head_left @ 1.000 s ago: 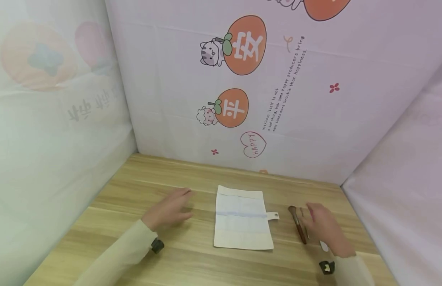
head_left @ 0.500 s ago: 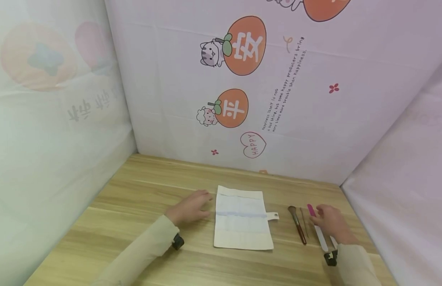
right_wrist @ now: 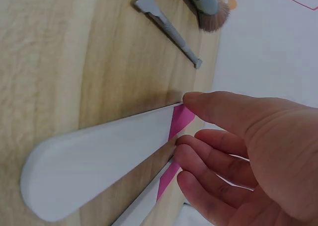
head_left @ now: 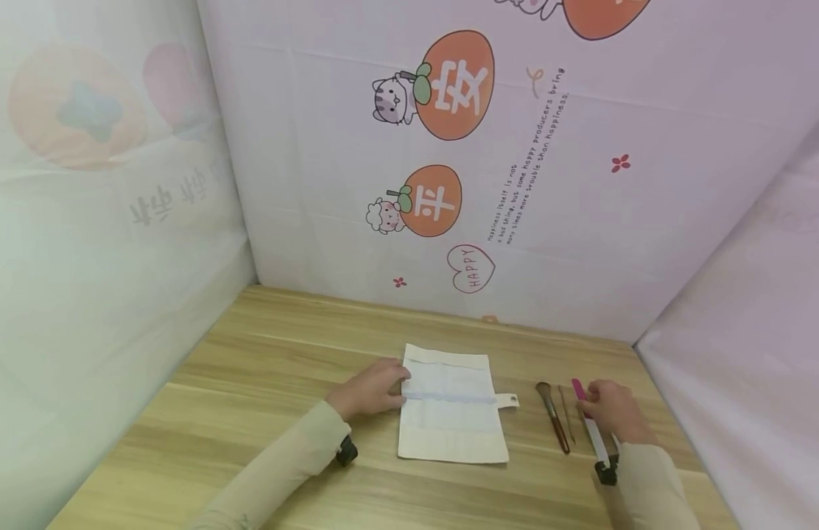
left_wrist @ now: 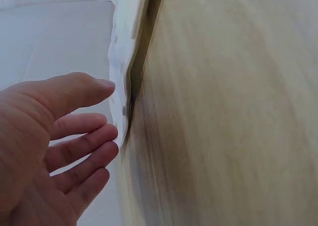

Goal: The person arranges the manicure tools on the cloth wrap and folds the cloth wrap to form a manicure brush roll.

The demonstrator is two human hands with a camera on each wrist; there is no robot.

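The person's right hand (head_left: 616,414) is the nearer one to the flat, round-ended, pink-and-white strip (right_wrist: 104,159), which lies flat directly under the grip. Thumb and fingers are spread: the thumb tip meets the strip's left long edge at the pink part, while the fingers hang on its right side; whether they press it cannot be told. The strip's long axis runs from just ahead of the thumb back toward the wrist, so a pinch would close across its width. A second, similar pink-and-white strip (right_wrist: 141,203) lies close to the right, by the fingertips, leaving little room there. Left of the thumb, bare wood separates it from a slim metal tool (right_wrist: 169,32), then a brown-handled brush (head_left: 553,419). Well left, the left hand (head_left: 371,390), fingers apart, is at the near-left edge of an unfolded white fabric pouch (head_left: 452,434).
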